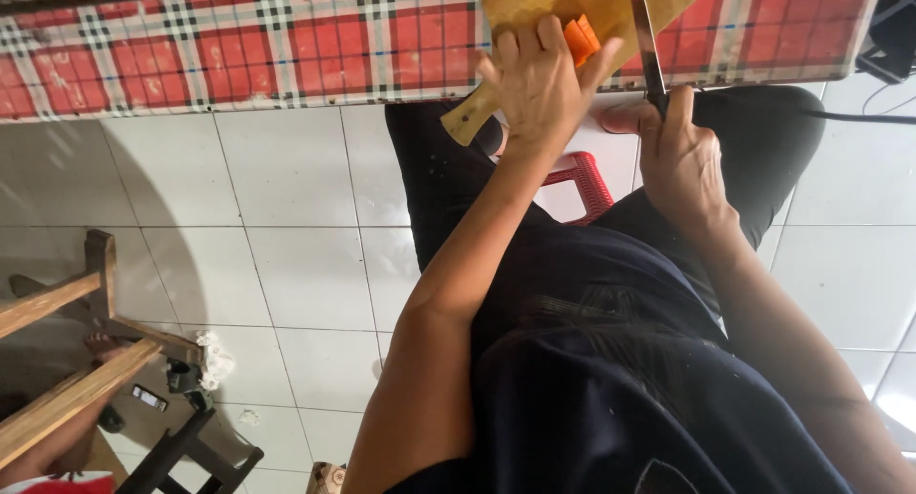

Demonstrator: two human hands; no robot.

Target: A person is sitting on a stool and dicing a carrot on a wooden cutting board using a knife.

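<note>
A wooden cutting board (534, 3) with a short handle (468, 117) lies on the near edge of a table covered in a red plaid cloth (239, 46). My left hand (539, 89) presses down on an orange carrot piece (580, 38) on the board, with the fingers curled over it. My right hand (679, 155) grips the dark handle of a long knife (642, 31). Its blade lies across the board just right of the carrot. The board's far part is cut off by the top of the view.
I sit on a red plastic stool (584, 184) in dark clothes, over a white tiled floor (286, 217). A wooden frame (72, 360) and dark clutter stand at lower left, with another person's foot (95, 344) beside them. A black cable (859, 117) runs at the right.
</note>
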